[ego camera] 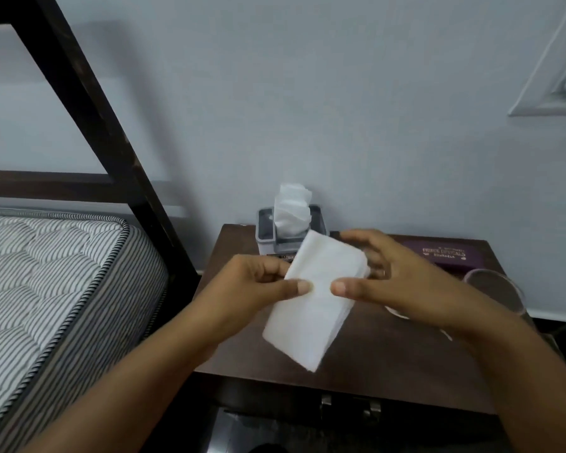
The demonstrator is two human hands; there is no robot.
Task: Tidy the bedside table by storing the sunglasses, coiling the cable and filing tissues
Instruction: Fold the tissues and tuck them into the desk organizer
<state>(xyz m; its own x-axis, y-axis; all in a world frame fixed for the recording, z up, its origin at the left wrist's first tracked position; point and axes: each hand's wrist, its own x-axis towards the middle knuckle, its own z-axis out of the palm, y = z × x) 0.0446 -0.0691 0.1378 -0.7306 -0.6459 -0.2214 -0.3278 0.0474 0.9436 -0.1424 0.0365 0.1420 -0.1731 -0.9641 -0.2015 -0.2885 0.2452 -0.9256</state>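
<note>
Hiding behind hands (pixel 396 276) — cable, blurred

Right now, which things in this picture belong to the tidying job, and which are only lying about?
Part of the job:
- stack of tissues, held above the table by the left hand and right hand
- tissue box with a tissue sticking up
- purple glasses case
- white cable, mostly hidden

Just lying about:
- clear glass
- striped mattress
- wall switch plate
</note>
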